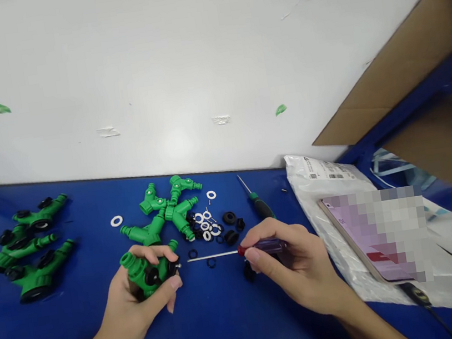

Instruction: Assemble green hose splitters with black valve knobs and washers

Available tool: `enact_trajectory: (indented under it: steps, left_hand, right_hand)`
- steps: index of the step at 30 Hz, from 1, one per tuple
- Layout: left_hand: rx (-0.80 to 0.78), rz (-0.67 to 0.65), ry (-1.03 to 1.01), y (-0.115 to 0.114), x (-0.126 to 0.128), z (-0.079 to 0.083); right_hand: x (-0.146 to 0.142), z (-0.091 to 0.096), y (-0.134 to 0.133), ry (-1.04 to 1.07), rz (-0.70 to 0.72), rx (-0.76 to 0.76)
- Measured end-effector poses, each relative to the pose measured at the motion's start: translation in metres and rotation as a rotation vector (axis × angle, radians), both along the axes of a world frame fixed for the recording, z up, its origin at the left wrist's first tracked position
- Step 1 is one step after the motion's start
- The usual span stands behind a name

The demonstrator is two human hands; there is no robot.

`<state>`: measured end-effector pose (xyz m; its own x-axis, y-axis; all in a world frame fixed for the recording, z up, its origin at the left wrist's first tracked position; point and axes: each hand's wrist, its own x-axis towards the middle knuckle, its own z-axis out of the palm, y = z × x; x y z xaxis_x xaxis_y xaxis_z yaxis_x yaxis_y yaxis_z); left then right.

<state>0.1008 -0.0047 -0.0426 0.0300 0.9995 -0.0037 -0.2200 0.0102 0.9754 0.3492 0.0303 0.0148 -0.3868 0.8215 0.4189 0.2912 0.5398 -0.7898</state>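
My left hand (148,290) is closed around a green Y-shaped hose connector (137,269) with black knobs. A small screw (178,266) sticks out of the black knob facing right. In my right hand (292,264) is a screwdriver (215,256) with a dark red handle, its shaft level. The tip points left at the screw, a small gap apart from it. Just behind both hands lie more green connector bodies (180,215), white ring washers (206,225) and black rubber rings (211,262). Black knobs (231,237) lie near the screwdriver, one partly hidden by my right hand.
Several green connectors with black knobs (35,277) lie at the left on the blue table (214,328). A second screwdriver (257,198) with a green-black handle lies behind my right hand. At right, a phone (367,245) with a cable rests on a white plastic bag (307,180). A white wall (193,56) stands behind.
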Motion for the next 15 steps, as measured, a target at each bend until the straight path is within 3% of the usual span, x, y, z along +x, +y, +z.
enact_trajectory:
  steps: [15]
  left_hand:
    - [0.036,-0.060,-0.082,-0.001,0.000,0.004]
  right_hand:
    - [-0.013,-0.002,-0.004,-0.043,0.023,0.115]
